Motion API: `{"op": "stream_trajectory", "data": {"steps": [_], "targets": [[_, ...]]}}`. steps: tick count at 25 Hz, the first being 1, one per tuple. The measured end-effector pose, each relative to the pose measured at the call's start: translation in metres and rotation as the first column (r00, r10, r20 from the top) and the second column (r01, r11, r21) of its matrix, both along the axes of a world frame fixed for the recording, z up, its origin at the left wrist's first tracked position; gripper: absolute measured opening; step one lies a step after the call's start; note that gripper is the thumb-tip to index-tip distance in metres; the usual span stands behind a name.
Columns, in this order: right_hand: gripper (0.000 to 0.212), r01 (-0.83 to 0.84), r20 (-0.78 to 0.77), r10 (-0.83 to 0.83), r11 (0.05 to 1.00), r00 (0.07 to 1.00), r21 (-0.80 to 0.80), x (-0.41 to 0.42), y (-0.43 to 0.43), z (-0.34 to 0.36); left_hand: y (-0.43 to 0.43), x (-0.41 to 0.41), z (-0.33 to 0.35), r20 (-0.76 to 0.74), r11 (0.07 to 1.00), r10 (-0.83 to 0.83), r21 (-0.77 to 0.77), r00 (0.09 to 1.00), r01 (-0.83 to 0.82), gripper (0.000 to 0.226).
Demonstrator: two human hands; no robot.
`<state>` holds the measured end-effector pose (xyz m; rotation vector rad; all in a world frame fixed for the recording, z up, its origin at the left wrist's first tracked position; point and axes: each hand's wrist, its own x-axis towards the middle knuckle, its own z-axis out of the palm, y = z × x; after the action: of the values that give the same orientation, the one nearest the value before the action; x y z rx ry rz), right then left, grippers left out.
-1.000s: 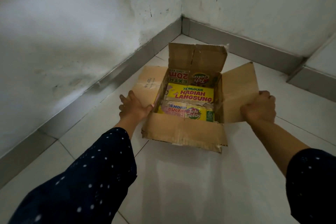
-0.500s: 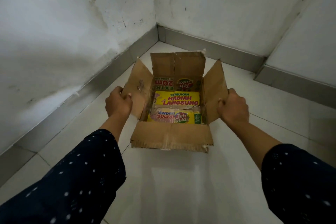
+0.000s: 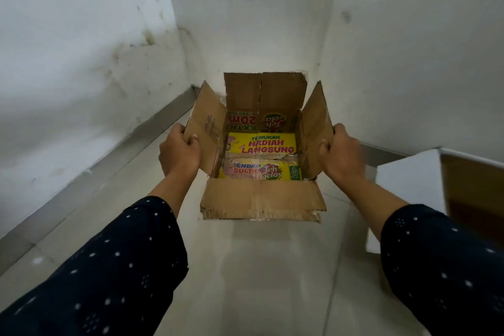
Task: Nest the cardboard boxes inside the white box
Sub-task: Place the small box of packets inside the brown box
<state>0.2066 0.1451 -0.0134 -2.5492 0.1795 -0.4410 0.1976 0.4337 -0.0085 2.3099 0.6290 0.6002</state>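
Note:
An open brown cardboard box [image 3: 261, 202] with yellow printed labels on its inner bottom hangs in the air in front of me, above the tiled floor. My left hand [image 3: 178, 155] grips its left flap and my right hand [image 3: 342, 157] grips its right flap; both flaps stand up. The far flap stands upright and the near flap folds down toward me. At the right edge sits the white box [image 3: 409, 183], with a brown inside showing past its rim.
White walls meet in a corner just behind the cardboard box, with a grey skirting [image 3: 90, 172] along the left wall. Pale floor tiles [image 3: 272, 281] lie below and in front of me.
The cardboard box has been lifted off the floor by its side flaps. The view has turned right, and the white box has come into sight at the right edge.

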Motion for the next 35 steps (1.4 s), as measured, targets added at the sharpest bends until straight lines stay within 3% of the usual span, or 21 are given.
{"op": "stream_trajectory", "data": {"steps": [6,9,16,23,29,35], "targets": [[0.024,0.118,0.085,-0.117,0.993,0.990,-0.016,-0.055,-0.143,0.079,-0.143,-0.031,0.077,0.102,0.990,-0.131,-0.048,0.986,0.136,0.021],[0.023,0.199,0.118,-0.194,0.980,0.974,-0.025,-0.086,-0.216,0.109,-0.217,-0.043,0.104,0.159,0.975,-0.210,-0.035,0.965,0.218,0.010],[0.023,0.373,0.128,-0.362,0.926,0.923,-0.067,-0.157,-0.359,0.139,-0.372,-0.068,0.129,0.201,0.929,-0.353,-0.039,0.914,0.368,0.012],[0.026,0.438,0.011,-0.439,0.892,0.898,-0.115,-0.213,-0.452,0.095,-0.471,-0.094,0.076,0.078,0.869,-0.491,-0.034,0.868,0.494,0.014],[0.028,0.432,-0.136,-0.441,0.897,0.887,-0.090,-0.220,-0.467,0.018,-0.488,-0.098,0.001,-0.074,0.855,-0.519,-0.026,0.852,0.518,0.018],[0.026,0.454,-0.169,-0.481,0.874,0.860,-0.173,-0.203,-0.476,-0.023,-0.480,-0.083,-0.034,-0.094,0.859,-0.507,0.021,0.857,0.511,0.015]]}}
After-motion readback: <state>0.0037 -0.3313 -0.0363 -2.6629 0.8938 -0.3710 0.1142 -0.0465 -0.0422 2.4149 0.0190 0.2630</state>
